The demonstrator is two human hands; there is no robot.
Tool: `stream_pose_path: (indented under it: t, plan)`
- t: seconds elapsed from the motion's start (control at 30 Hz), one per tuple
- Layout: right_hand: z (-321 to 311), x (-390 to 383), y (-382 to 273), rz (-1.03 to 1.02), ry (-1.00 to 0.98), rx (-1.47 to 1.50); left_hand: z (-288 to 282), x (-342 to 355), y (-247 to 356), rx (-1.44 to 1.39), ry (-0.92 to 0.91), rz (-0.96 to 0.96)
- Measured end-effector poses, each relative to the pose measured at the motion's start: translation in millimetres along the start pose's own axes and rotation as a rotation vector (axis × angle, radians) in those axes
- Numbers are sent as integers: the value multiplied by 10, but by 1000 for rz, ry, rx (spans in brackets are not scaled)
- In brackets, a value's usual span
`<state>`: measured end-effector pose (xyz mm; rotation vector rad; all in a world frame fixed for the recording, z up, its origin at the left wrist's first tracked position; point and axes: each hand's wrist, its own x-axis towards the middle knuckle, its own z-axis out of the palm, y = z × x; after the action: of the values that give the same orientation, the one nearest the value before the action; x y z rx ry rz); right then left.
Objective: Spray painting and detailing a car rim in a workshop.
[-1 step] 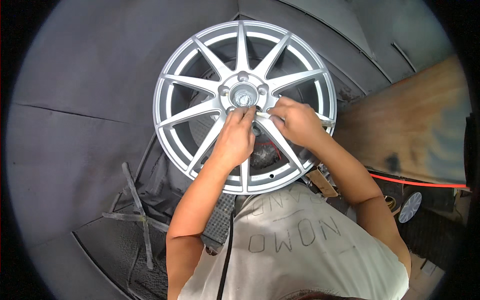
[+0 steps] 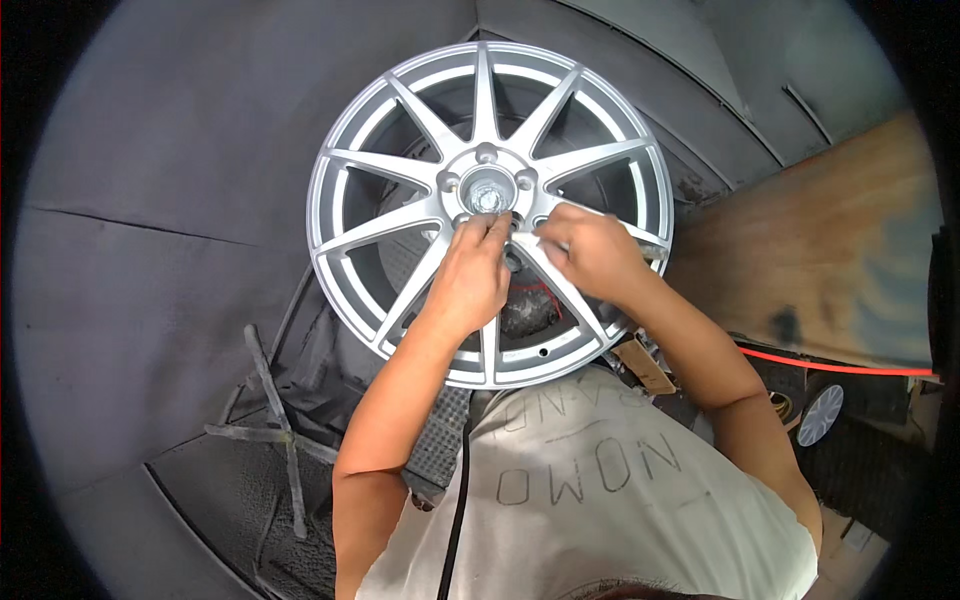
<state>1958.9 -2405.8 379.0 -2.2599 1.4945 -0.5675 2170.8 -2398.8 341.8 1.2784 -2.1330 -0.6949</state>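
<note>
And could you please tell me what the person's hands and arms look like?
The forearms are bare; the left hand and right hand wear no gloves, and no watch shows. The pale top bears dark lettering; a black cord crosses it.

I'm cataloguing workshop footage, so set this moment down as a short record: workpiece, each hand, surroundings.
Workpiece: large round silver multi-spoke metal wheel, open centre bore
Left hand: bare left hand, fingertips on the hub just below the bore
Right hand: bare right hand, fingers curled in, right of the left hand, over the wheel; whether it grips something is unclear
Left side: grey crossed bars
Right side: brown, paint-stained panel; thin bright orange-red strip or hose along its lower edge
</note>
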Motion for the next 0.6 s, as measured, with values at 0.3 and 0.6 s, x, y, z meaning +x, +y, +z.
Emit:
stream_pose_path:
  t: [0.3, 0.6]
  plan:
    - [-489, -66, 352, 30, 89, 97, -73, 20, -34, 35, -96, 185]
    - [-136, 329, 624, -236, 22, -70, 2, -311, 425, -23, -125, 285]
